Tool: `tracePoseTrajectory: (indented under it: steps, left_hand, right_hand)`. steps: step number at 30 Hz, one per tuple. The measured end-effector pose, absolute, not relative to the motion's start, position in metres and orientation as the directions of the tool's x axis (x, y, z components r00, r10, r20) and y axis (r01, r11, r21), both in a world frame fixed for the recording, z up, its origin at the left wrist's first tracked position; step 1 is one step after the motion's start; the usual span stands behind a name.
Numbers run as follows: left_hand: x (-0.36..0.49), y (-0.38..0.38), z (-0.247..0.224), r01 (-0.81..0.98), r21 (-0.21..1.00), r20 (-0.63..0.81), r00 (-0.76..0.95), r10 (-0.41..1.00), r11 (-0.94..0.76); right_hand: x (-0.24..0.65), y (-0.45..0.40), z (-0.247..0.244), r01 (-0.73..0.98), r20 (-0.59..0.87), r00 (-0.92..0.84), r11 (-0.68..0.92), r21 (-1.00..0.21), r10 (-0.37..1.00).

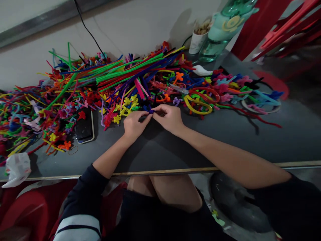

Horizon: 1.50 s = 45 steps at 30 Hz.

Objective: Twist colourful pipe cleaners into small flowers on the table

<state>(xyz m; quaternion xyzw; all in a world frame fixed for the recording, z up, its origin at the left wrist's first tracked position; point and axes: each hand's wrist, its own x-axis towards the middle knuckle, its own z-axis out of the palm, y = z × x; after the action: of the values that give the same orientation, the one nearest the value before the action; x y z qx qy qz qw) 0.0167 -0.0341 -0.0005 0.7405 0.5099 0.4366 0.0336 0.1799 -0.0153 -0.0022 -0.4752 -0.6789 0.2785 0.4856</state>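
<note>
Between my fingertips is a small dark blue-purple pipe cleaner piece [151, 111], its shape mostly covered by the fingers. My left hand [135, 124] pinches it from the left. From the right, my right hand [170, 117] pinches it with thumb and forefinger, so the two hands nearly touch. Just left of my hands lie yellow pipe cleaner flowers [127, 104]. Behind them is a bundle of long straight pipe cleaners [130, 72] in green, red, blue and other colours. Scissors [198, 99] with red and yellow handles rest to the right of my right hand.
A phone [84, 125] lies on the dark table [163, 152] at left, near a crumpled white plastic bag [17, 167]. Finished-looking coloured pieces heap along the wall. At back right stand a paper cup [197, 41] and a large green bottle [218, 40], beside red chairs [283, 30].
</note>
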Motion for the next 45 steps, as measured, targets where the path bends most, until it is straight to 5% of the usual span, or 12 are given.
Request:
tracePoseTrajectory:
  steps: [10, 18, 27, 31, 35, 39, 42, 45]
  left_hand:
    - [0.017, -0.034, -0.003, 0.732, 0.515, 0.586, 0.080, 0.807, -0.446]
    - [0.018, -0.033, -0.002, 0.676, 0.640, 0.469, 0.032, 0.883, -0.365]
    - [0.024, -0.029, -0.013, 0.274, 0.934, 0.229, 0.029, 0.973, -0.228]
    - [0.023, -0.028, -0.011, 0.110, 0.984, 0.130, 0.066, 0.989, -0.137]
    - [0.018, -0.025, -0.009, 0.134, 0.985, 0.087, 0.151, 0.985, -0.108]
    - [0.006, -0.021, -0.007, 0.411, 0.853, 0.279, 0.161, 0.947, -0.321]
    - [-0.004, -0.020, -0.001, 0.717, 0.479, 0.484, 0.265, 0.834, -0.506]
    - [-0.007, -0.024, 0.008, 0.799, 0.128, 0.513, 0.453, 0.729, -0.588]
  right_hand:
    - [0.177, -0.018, -0.002, 0.380, 0.398, -0.070, 0.393, -0.837, 0.915]
    - [0.177, -0.016, -0.003, 0.281, 0.322, -0.091, 0.335, -0.899, 0.942]
    - [0.177, -0.009, -0.006, 0.101, 0.190, -0.126, 0.203, -0.974, 0.974]
    - [0.177, -0.009, -0.004, 0.034, 0.157, -0.165, 0.164, -0.986, 0.974]
    - [0.177, -0.009, -0.002, 0.006, 0.124, -0.195, 0.128, -0.992, 0.973]
    - [0.178, -0.007, -0.004, -0.012, 0.100, -0.135, 0.099, -0.995, 0.986]
    - [0.180, -0.006, -0.004, -0.003, 0.100, -0.066, 0.100, -0.995, 0.993]
    - [0.181, -0.007, -0.003, 0.047, 0.117, -0.076, 0.121, -0.992, 0.990]
